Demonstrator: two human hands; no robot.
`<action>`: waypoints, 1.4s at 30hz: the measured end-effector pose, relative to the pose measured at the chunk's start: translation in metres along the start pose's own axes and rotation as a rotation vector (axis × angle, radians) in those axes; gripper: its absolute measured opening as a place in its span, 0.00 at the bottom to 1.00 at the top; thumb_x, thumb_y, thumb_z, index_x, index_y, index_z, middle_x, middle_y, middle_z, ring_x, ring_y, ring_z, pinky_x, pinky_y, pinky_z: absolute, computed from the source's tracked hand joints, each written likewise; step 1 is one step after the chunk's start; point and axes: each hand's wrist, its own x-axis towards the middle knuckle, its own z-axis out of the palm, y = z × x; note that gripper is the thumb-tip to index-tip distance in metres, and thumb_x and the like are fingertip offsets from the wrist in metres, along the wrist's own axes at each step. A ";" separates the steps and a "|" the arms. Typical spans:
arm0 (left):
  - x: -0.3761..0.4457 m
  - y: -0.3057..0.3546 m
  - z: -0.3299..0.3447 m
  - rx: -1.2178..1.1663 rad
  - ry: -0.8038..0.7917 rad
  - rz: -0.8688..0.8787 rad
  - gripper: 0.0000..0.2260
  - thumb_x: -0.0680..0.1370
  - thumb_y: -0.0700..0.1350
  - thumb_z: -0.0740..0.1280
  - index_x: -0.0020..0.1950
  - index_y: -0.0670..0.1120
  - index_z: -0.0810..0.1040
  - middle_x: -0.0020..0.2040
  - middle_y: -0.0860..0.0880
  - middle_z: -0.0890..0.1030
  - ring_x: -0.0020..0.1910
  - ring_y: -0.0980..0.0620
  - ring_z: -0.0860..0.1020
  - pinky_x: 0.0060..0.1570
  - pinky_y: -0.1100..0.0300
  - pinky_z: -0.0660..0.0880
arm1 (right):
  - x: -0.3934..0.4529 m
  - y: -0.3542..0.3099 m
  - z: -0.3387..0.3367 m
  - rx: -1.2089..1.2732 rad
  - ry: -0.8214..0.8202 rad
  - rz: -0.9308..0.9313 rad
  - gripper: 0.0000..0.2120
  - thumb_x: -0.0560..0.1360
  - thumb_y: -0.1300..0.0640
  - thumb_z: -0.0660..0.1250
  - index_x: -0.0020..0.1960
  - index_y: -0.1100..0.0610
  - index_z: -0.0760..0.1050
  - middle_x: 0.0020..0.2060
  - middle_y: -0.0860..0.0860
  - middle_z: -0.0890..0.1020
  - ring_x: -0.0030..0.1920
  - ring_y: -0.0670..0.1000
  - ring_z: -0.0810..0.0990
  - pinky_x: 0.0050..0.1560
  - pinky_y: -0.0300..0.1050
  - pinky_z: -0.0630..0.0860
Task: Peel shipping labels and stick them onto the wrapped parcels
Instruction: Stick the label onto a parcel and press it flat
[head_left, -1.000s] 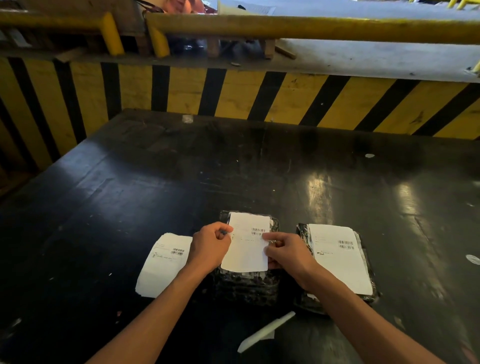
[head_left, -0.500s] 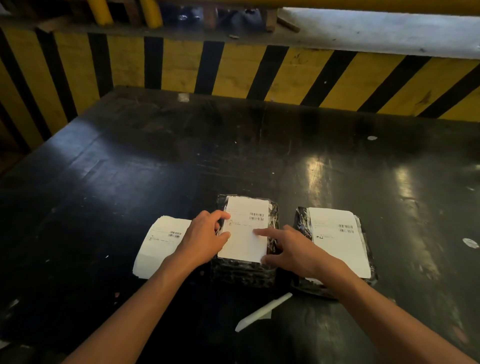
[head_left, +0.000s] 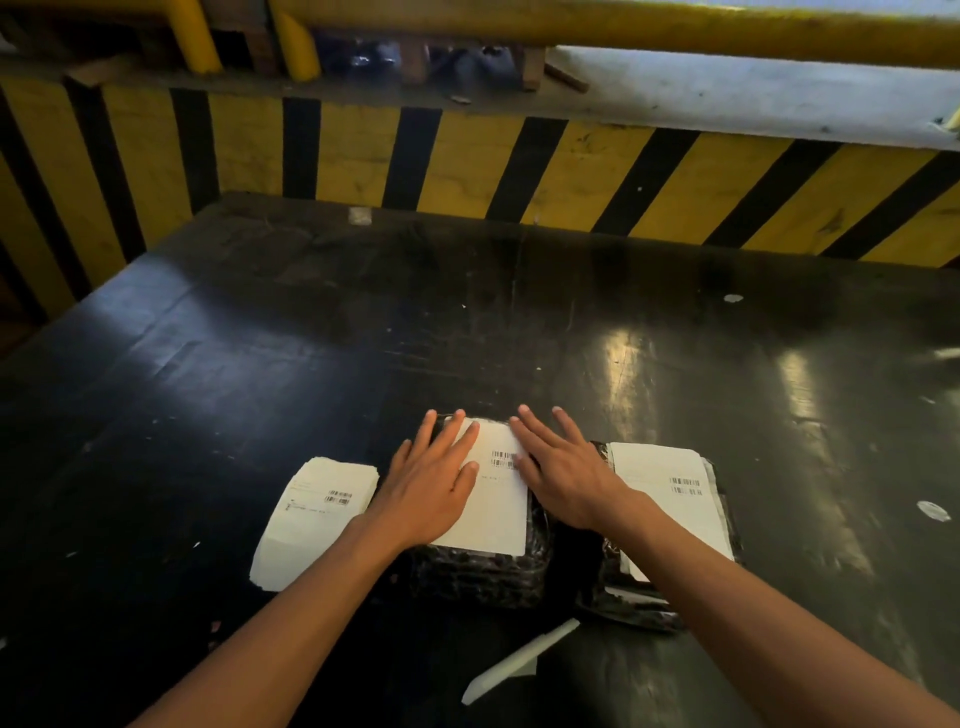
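A black wrapped parcel (head_left: 478, 577) lies in front of me with a white shipping label (head_left: 496, 512) on its top. My left hand (head_left: 428, 480) lies flat on the label's left side, fingers spread. My right hand (head_left: 563, 467) lies flat on its right side, palm down. To the right sits a second black parcel (head_left: 639, 605) that carries its own label (head_left: 670, 493); my right forearm crosses over it. A stack of white labels (head_left: 311, 519) rests on the table to the left.
The black table (head_left: 311, 338) is scuffed and shiny. A strip of peeled white backing paper (head_left: 519, 660) lies near the front edge. Small white scraps (head_left: 932, 510) dot the right side. A yellow and black striped barrier (head_left: 519, 166) stands behind the table.
Both hands went from pinching the label's edges to lying flat on it with fingers stretched out. The label now sits flat on the middle parcel.
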 end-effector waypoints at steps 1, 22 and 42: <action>0.000 -0.002 0.005 0.023 0.000 0.000 0.25 0.84 0.56 0.46 0.80 0.55 0.43 0.81 0.56 0.40 0.79 0.50 0.36 0.77 0.42 0.49 | 0.000 0.002 0.004 -0.026 0.007 -0.020 0.32 0.80 0.37 0.35 0.80 0.49 0.44 0.81 0.47 0.46 0.80 0.55 0.41 0.78 0.61 0.47; 0.001 -0.007 0.017 0.052 0.039 -0.012 0.25 0.84 0.56 0.46 0.80 0.56 0.42 0.81 0.56 0.40 0.79 0.51 0.36 0.76 0.41 0.54 | -0.108 -0.019 0.001 -0.008 -0.058 -0.441 0.26 0.83 0.42 0.51 0.79 0.44 0.52 0.79 0.42 0.51 0.78 0.42 0.39 0.78 0.51 0.38; -0.076 -0.046 0.007 0.249 -0.031 0.375 0.23 0.83 0.59 0.45 0.77 0.67 0.43 0.80 0.57 0.40 0.77 0.51 0.31 0.75 0.52 0.40 | -0.086 -0.024 0.018 -0.007 0.000 -0.227 0.28 0.83 0.42 0.45 0.80 0.47 0.41 0.79 0.43 0.42 0.78 0.42 0.36 0.79 0.51 0.43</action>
